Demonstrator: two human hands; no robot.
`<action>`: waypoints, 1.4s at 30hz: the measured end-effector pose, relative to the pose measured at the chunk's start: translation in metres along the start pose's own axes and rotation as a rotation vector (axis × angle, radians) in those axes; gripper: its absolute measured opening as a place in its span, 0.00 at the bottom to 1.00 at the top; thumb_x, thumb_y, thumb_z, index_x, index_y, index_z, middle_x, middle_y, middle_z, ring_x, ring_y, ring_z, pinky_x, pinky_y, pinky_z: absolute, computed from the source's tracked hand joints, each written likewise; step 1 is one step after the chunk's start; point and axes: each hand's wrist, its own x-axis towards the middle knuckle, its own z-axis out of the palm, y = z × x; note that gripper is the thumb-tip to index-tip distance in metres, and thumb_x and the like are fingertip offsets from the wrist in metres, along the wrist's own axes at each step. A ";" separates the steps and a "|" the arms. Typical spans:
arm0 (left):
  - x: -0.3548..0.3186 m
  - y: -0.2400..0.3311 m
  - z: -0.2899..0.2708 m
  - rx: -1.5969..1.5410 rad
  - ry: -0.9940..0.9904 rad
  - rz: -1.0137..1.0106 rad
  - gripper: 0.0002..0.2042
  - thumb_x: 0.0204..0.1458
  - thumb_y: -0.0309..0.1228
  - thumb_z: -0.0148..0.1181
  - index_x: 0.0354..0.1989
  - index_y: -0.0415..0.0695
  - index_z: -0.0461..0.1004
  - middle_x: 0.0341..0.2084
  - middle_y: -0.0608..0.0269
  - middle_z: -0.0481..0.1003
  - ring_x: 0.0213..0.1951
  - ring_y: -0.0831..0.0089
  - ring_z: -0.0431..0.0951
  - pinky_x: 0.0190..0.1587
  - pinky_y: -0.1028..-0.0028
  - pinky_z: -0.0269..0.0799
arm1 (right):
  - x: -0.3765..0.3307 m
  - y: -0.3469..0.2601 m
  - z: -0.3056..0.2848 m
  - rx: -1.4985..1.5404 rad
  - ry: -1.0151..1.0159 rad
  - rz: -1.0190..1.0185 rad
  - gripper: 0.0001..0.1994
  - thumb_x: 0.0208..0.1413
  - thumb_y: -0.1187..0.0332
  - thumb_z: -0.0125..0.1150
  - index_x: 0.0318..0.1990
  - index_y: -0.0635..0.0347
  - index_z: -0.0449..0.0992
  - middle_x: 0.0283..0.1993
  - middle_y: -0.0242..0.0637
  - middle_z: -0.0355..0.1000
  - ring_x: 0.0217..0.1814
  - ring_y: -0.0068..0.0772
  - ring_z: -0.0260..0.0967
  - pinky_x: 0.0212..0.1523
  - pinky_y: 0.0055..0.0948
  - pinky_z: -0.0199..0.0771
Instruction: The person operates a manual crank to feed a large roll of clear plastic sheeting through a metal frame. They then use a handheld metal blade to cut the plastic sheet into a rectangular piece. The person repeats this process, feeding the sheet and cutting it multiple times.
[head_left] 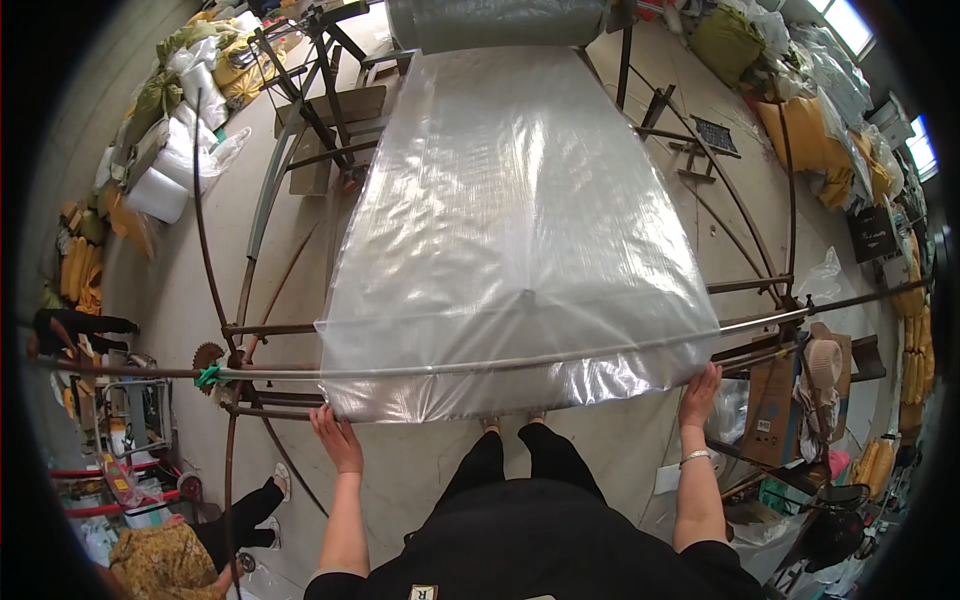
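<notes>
A wide sheet of clear plastic film (530,200) runs from a large roll (505,22) at the far end toward me. It passes over a long metal bar (560,355), and its near edge hangs down on my side. My left hand (338,440) grips the film's near left corner, fingers pointing up. At the near right corner, my right hand (700,397) holds the film's edge in the same way. My thumbs are partly hidden. Creases and bright reflections cross the sheet.
A rusty metal frame (232,330) carries the bar, with a toothed wheel (208,360) at its left end. At lower left is another person (165,550). A cardboard box (770,405) stands at right. Bags and wrapped bundles (195,60) line both sides.
</notes>
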 end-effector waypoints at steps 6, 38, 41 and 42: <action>0.005 0.019 -0.014 -0.245 0.049 -0.158 0.21 0.61 0.37 0.48 0.57 0.36 0.59 0.58 0.46 0.60 0.64 0.47 0.54 0.65 0.55 0.50 | 0.025 -0.127 -0.044 0.270 0.156 -0.075 0.25 0.58 0.66 0.56 0.61 0.66 0.61 0.64 0.51 0.58 0.71 0.53 0.49 0.69 0.43 0.49; 0.134 0.084 -0.015 0.159 -0.058 -0.076 0.31 0.59 0.49 0.48 0.65 0.43 0.57 0.67 0.55 0.52 0.66 0.56 0.55 0.63 0.56 0.54 | 0.052 -0.376 -0.015 0.107 -0.436 -0.858 0.28 0.60 0.44 0.47 0.57 0.55 0.70 0.65 0.42 0.61 0.73 0.45 0.46 0.68 0.59 0.42; 0.136 0.087 -0.017 0.177 -0.080 -0.084 0.30 0.58 0.48 0.50 0.65 0.44 0.58 0.67 0.57 0.53 0.65 0.56 0.56 0.62 0.56 0.54 | 0.050 -0.374 -0.008 0.069 -0.480 -0.890 0.28 0.59 0.45 0.48 0.59 0.53 0.68 0.66 0.41 0.60 0.74 0.44 0.45 0.68 0.58 0.41; 0.138 0.088 -0.017 0.182 -0.085 -0.090 0.30 0.57 0.48 0.50 0.65 0.44 0.59 0.67 0.57 0.54 0.65 0.56 0.57 0.62 0.56 0.54 | 0.049 -0.372 -0.004 0.092 -0.471 -0.881 0.28 0.59 0.45 0.49 0.60 0.52 0.67 0.66 0.40 0.59 0.74 0.43 0.45 0.69 0.57 0.41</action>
